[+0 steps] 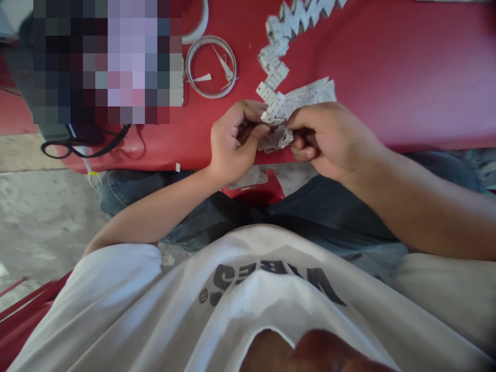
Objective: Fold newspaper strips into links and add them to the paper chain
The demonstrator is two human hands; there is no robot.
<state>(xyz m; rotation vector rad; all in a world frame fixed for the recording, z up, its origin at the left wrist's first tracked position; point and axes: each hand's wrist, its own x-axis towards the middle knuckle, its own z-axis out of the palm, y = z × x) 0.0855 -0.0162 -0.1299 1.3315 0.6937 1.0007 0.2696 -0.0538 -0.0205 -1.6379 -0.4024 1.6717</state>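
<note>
A zigzag chain of folded printed paper (274, 77) runs from the top of the view down to my hands. My left hand (238, 139) pinches the near end of this chain between thumb and fingers. From the right, my right hand (333, 137) is closed with thumb and fingertips on the paper at the same end. A longer printed paper strip (310, 95) sticks out behind my right hand toward the upper right. Small folded paper ends (277, 139) show between the two hands. Exact finger contact is partly hidden.
On the red table (406, 77) lies a round ring (188, 67) with paper scraps inside, beside part of a second ring (204, 20). At the left are a black looped strap (58, 150) and a blurred-out block. My legs are under the table's near edge.
</note>
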